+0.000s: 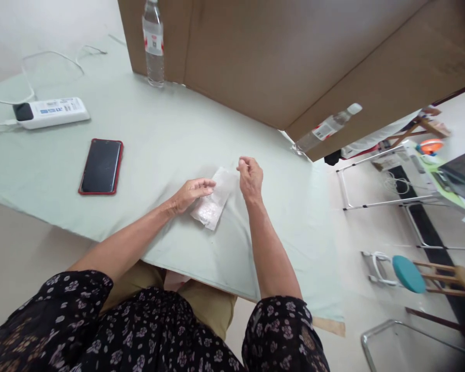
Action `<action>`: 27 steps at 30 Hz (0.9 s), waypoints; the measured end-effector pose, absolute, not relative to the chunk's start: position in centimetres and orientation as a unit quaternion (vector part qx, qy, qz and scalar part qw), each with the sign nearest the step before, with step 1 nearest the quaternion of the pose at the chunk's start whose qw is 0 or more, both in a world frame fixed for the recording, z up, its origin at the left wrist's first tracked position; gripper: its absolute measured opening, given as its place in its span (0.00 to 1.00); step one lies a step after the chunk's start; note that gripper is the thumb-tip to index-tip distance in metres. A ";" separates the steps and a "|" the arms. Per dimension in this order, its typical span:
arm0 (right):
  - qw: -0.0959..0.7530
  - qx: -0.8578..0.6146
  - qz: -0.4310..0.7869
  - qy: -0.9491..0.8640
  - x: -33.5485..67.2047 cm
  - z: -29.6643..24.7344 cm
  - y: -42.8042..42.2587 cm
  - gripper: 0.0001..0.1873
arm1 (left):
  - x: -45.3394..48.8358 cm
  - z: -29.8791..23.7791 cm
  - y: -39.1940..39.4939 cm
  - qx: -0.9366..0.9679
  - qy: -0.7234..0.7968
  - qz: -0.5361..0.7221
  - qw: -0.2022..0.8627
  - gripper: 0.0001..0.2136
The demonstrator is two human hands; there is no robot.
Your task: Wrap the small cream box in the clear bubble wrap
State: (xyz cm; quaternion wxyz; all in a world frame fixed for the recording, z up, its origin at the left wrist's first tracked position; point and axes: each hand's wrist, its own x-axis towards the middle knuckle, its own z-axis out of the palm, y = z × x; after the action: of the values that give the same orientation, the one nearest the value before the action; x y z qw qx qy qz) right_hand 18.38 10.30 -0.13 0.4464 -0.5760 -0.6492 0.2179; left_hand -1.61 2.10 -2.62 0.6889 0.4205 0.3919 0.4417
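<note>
On the table's pale green cloth lies a small clear plastic bag (212, 207), its lower half bunched with whitish, shiny contents too fine to name. My left hand (194, 194) rests at the bag's left edge, fingers stretched out with the tips over it. Just right of the bag's upper end is my right hand (250, 178), its fingers curled in and thumb against them. Whatever those fingers pinch, if anything, is hidden or too small to see.
A phone in a red case (101, 166) and a white power strip (56, 112) with cables lie left. Water bottles stand at the back (154, 49) and right (327, 128), against a cardboard panel (236, 57). Beyond the right edge are a teal stool (408, 274) and metal frames.
</note>
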 end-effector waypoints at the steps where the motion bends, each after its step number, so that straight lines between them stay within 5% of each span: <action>1: 0.466 -0.580 0.204 -0.636 18.4 0.1 9.1 0.15 | -1.6 -2.6 2.2 0.405 0.393 0.444 0.696 0.25; 9: 0.324 -0.633 0.210 -0.671 15.6 -0.3 0.9 0.21 | -1.3 -2.0 2.0 0.336 0.328 0.464 0.751 0.24; 14: 0.464 -0.608 0.322 -0.559 17.0 -1.5 1.6 0.15 | -1.9 -1.9 2.3 0.346 0.355 0.491 0.716 0.23; 17: 0.530 -0.575 0.403 -0.475 18.4 -2.1 1.7 0.15 | -2.0 -2.0 2.3 0.412 0.423 0.509 0.626 0.21; 22: 0.546 -0.553 0.445 -0.444 18.5 -2.7 1.6 0.16 | -1.3 -2.0 1.5 0.615 0.547 0.466 0.326 0.18; 27: 0.557 -0.548 0.432 -0.450 18.1 -2.6 1.5 0.16 | -1.1 -2.2 1.3 0.659 0.581 0.378 0.293 0.12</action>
State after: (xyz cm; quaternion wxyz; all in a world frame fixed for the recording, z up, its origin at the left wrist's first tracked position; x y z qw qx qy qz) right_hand 18.11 1.53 -2.62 0.5575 -0.5484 -0.4496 0.4317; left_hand -1.05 1.31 -2.22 0.2927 0.6588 0.5808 0.3780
